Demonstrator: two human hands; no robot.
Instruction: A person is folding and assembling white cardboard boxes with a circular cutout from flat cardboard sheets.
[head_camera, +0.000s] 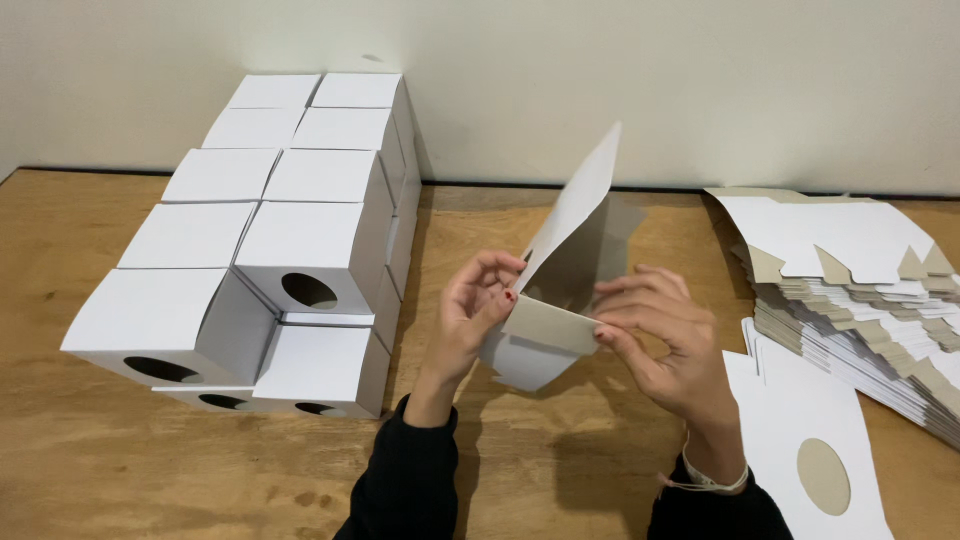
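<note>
Two bare hands, left hand (478, 305) and right hand (660, 335), both pinched on a half-folded white cardboard box blank (560, 290) above the wooden surface (560, 460). Probably light, stiff, crease-prone; best taken at panel edges. Stacked finished white boxes (270, 240) left, contents unseen; flat blanks (860, 290) right.

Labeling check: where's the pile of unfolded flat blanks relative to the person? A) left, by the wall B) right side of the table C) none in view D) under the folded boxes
B: the flat blanks lie stacked at the right, the folded boxes at the left, and both hands hold a half-folded blank between them.
</note>
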